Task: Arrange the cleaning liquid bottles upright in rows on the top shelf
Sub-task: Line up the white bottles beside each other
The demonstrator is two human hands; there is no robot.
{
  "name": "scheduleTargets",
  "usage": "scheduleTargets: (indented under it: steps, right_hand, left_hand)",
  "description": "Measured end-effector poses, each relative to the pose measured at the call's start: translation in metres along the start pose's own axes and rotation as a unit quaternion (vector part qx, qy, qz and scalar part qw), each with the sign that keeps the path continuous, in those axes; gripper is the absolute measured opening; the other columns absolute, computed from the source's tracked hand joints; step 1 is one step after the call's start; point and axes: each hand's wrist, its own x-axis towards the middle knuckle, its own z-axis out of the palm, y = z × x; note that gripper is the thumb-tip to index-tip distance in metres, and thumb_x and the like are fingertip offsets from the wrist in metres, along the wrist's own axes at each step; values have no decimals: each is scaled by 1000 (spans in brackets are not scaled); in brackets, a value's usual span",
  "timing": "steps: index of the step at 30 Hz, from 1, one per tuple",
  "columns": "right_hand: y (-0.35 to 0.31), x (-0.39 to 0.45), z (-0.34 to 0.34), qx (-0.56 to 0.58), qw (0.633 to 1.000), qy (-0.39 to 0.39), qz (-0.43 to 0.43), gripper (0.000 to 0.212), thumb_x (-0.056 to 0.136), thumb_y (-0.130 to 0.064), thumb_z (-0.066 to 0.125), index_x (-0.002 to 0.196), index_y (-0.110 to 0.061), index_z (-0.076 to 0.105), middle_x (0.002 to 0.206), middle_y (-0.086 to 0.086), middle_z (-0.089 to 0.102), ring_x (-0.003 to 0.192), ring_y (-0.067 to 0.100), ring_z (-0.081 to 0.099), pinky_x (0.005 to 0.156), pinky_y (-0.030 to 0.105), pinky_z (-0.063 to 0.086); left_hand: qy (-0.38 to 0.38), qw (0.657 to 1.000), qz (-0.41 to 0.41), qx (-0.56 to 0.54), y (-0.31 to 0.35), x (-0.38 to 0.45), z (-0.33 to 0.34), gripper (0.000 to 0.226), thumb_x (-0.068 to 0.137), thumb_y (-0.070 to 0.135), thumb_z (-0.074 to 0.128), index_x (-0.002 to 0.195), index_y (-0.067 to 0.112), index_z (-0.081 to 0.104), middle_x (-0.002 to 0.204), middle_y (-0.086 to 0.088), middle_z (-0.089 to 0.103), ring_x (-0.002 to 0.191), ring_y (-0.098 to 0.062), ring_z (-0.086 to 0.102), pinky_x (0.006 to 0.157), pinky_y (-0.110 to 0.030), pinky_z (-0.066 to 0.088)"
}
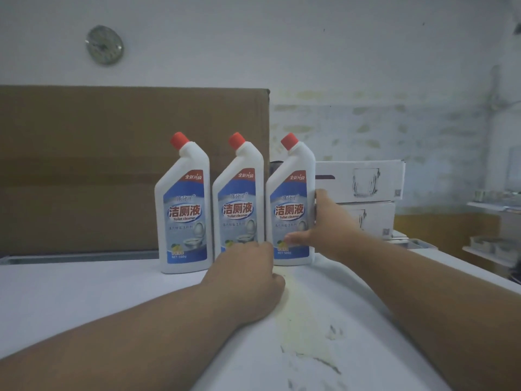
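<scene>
Three bottles stand upright in one row on the top shelf (84, 292): the right hand (324, 230) grips the right bottle (290, 198) beside the middle bottle (238, 198), whose base the left hand (248, 266) touches, grip hidden; further rows seemingly remain.

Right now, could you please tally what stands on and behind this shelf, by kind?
Toilet cleaner bottles: 3 (left bottle, middle bottle, right bottle)
Brown cardboard box: 1
White cartons: 2 (upper carton, lower carton)
Total: 6
</scene>
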Motion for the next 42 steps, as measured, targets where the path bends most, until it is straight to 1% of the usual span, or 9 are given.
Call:
scheduleTargets:
  steps: [9,12,16,20,25,30,33,39,42]
  right_hand:
    - [3,1,-1,-9,999,34,-2,73,72,-27,89,125,-27,39,122,-4,58,106,18,63,94,45,57]
    - [1,-6,-6,-97,989,98,-61,78,77,-36,84,138,-23,36,132,-1,47,114,16,55,97,37,54]
    - [-13,-24,-13,-206,954,151,-159,66,87,-46,72,139,-25,37,136,-6,44,109,5,40,99,27,47]
    - [-52,-55,-19,-251,931,154,-214,58,89,-46,68,135,-23,42,134,-3,48,113,12,50,102,33,48]
    - [-105,-120,-8,-218,923,222,-227,56,88,-47,67,130,-18,45,135,6,49,118,23,52,99,41,47]
    - [-156,-192,12,-213,920,241,-225,52,89,-49,65,129,-21,45,126,-2,51,105,9,44,91,25,34]
    - [-177,-240,22,-168,930,234,-226,51,91,-49,62,130,-22,45,126,-5,50,102,3,37,90,23,31]
    - [-181,-301,35,-123,936,214,-250,51,90,-52,62,129,-26,44,117,-15,42,106,3,41,93,27,40]
    - [-168,-331,37,-113,943,201,-241,50,89,-50,62,129,-24,46,120,-10,46,110,8,46,95,33,44]
  left_hand:
    - [-2,1000,1,-1,3,-5,-5,14,95,37,47,104,26,48,105,4,56,96,-18,51,89,-40,49]
    - [3,1000,6,11,6,-12,-14,19,97,37,46,113,26,48,111,3,56,101,-19,52,92,-39,50]
    - [18,999,23,28,2,-25,-36,27,99,38,52,123,28,47,123,6,57,109,-16,54,101,-37,49]
    - [31,998,38,39,-12,-55,-60,34,97,41,56,129,30,47,129,10,55,113,-15,52,104,-36,44]
    - [98,992,76,-30,-28,-110,-72,29,96,45,56,122,32,51,120,12,61,105,-11,55,99,-32,48]
    - [139,980,99,-101,-40,-184,-78,24,97,46,54,117,32,51,118,16,56,109,-6,50,104,-28,44]
    - [142,977,109,-118,-47,-228,-78,21,96,44,56,115,34,53,113,17,57,103,-5,51,96,-26,47]
    - [144,978,98,-112,-53,-289,-56,30,89,51,47,107,29,57,101,12,57,95,-9,51,85,-32,49]
    - [133,981,89,-113,-45,-315,-30,20,93,44,52,106,29,57,99,12,55,92,-9,52,84,-32,50]
